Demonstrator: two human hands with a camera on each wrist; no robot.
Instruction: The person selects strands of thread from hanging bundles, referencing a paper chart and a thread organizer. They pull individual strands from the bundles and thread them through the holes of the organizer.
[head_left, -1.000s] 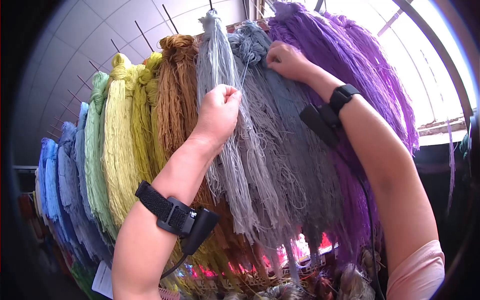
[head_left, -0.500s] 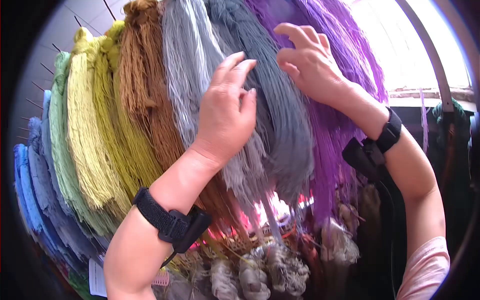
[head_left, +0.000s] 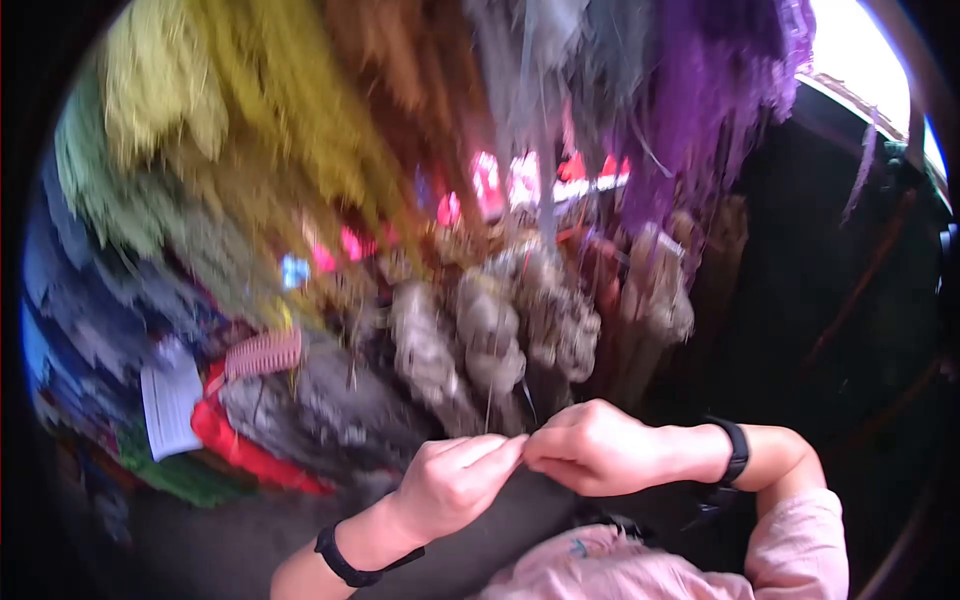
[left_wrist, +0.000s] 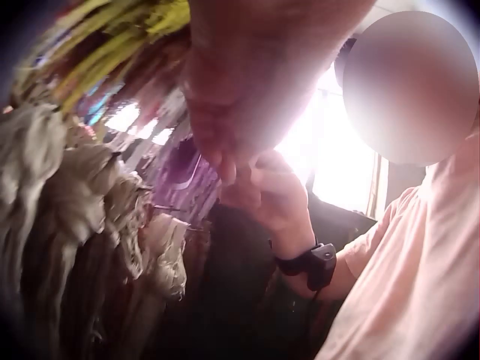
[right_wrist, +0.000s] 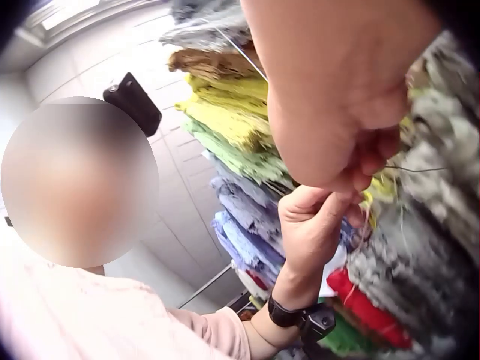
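Dark thread (right_wrist: 416, 170) juts from the right hand (head_left: 600, 450), its fingers pinched and touching those of the left hand (head_left: 450, 482), likewise pinching thread.

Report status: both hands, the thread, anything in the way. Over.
Left hand and right hand pinching, fingertips meeting. Thin thread trailing from the right hand's fingers. No obstruction seen between hands; pale skeins hang beyond.

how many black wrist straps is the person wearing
2: the left strap is behind the left hand, and the right strap is behind the right hand. No others show.
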